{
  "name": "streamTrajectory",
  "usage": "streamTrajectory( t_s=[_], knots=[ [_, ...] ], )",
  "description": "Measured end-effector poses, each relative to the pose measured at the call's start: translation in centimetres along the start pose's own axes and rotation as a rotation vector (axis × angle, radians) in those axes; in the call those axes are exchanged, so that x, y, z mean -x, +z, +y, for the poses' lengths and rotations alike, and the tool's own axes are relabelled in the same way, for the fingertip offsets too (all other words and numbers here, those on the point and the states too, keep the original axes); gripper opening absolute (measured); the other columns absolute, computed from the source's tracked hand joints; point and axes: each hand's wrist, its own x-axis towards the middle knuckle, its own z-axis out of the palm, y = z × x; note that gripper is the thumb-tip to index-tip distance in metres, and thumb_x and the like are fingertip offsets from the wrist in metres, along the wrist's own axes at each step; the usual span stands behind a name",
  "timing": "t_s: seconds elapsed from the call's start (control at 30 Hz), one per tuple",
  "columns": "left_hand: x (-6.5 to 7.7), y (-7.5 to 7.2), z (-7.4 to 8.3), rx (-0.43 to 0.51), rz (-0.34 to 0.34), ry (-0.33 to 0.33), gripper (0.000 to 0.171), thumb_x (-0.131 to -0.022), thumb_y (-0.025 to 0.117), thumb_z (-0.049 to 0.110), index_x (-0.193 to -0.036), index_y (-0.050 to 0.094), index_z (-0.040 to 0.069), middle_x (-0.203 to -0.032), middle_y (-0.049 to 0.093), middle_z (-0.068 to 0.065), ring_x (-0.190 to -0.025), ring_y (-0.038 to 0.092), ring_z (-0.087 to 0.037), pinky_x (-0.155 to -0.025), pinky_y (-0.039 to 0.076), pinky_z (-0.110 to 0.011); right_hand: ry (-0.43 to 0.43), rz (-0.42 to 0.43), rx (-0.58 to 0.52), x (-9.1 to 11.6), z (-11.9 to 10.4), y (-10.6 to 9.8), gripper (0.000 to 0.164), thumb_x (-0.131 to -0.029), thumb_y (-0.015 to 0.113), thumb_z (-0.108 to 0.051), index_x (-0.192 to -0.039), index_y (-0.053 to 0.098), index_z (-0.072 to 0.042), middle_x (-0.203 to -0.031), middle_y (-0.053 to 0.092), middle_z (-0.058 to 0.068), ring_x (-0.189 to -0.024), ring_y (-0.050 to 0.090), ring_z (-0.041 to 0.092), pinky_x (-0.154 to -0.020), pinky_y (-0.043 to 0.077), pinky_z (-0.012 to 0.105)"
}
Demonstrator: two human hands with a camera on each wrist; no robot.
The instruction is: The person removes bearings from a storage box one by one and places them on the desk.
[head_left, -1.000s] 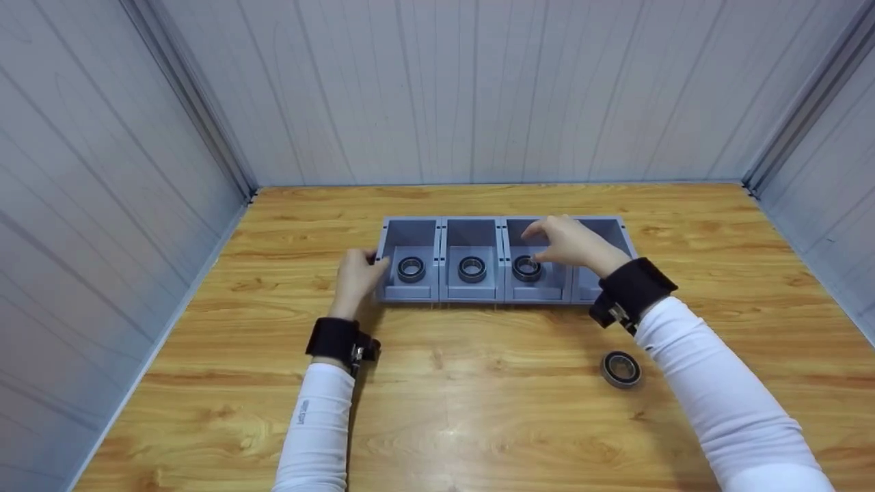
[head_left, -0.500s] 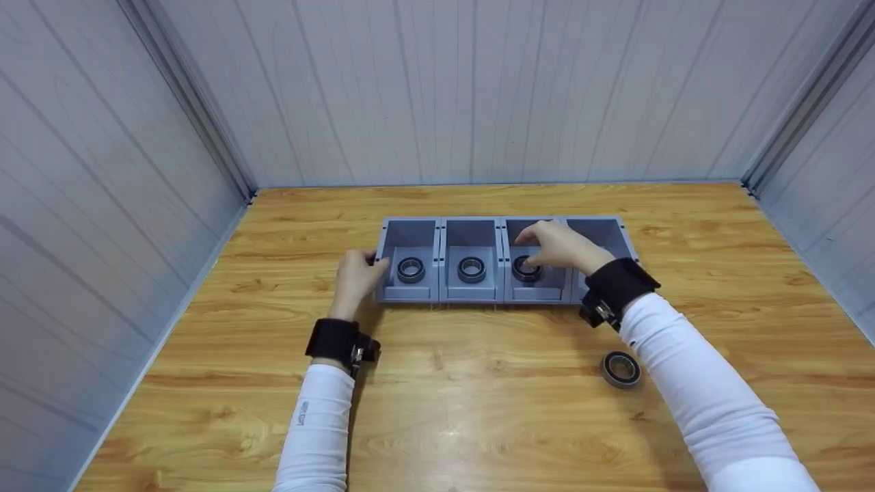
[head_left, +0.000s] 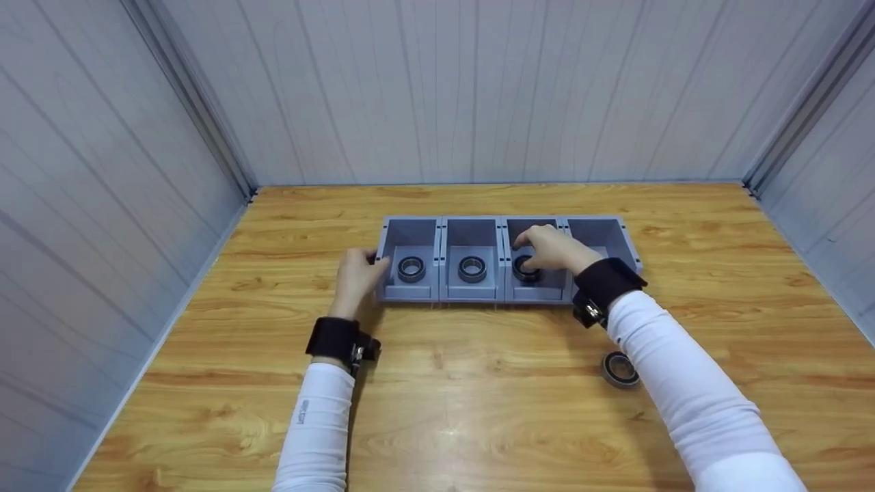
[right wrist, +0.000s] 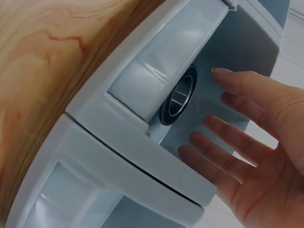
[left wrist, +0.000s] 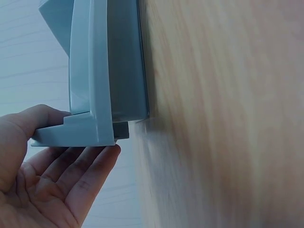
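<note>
Four-in-a-row style grey plastic bins (head_left: 472, 300) stand joined side by side on the table. My left hand (head_left: 357, 277) grips the outer wall of the leftmost bin, thumb on the inner side and fingers outside along the wall (left wrist: 80, 130). My right hand (head_left: 550, 247) hovers over the third bin from the left, fingers spread and loosely bent. Below it a ball bearing (right wrist: 179, 100) lies in that bin, apart from the fingertips in the right wrist view. One bearing (head_left: 411, 278) lies in the first bin and another bearing (head_left: 472, 278) in the second.
A further bearing (head_left: 608, 369) lies on the wood-grain table (head_left: 444, 396) in front of the bins, close to the right sleeve (head_left: 683, 389). The rightmost bin (head_left: 598, 229) is partly covered by the right wrist. Pale panel walls (head_left: 437, 96) enclose the table at the back and sides.
My right hand has moved slightly left and down over the third bin, nearer the bearing there. The left hand, the bins and the loose bearing have stayed in place.
</note>
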Motion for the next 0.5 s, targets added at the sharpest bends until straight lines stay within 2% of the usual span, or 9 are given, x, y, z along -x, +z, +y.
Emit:
streamTrajectory(
  t_s=[0.3, 0.5],
  knots=[
    [0.01, -0.14, -0.12, -0.01, -0.008, -0.008, 0.035, -0.096, 0.065, 0.014, -0.126, 0.069, -0.004, -0.119, 0.073, -0.028, -0.096, 0.071, -0.03, -0.089, 0.06, -0.04, 0.044, -0.04, -0.002, -0.48, -0.21, 0.56, 0.049, -0.09, 0.067, -0.003, -0.137, 0.058, 0.009, -0.14, 0.062, 0.029, -0.129, 0.06, 0.042, -0.106, 0.052, 0.052],
    [-0.07, -0.08, -0.07, -0.039, 0.014, 0.008, 0.033, -0.094, 0.065, 0.015, -0.12, 0.073, -0.004, -0.11, 0.075, -0.026, -0.084, 0.065, -0.022, -0.078, 0.056, -0.031, 0.031, -0.018, 0.013, -0.8, -0.03, 1.04, 0.046, -0.085, 0.068, -0.002, -0.129, 0.063, 0.01, -0.128, 0.068, 0.029, -0.121, 0.064, 0.044, -0.106, 0.053, 0.054]
  ],
)
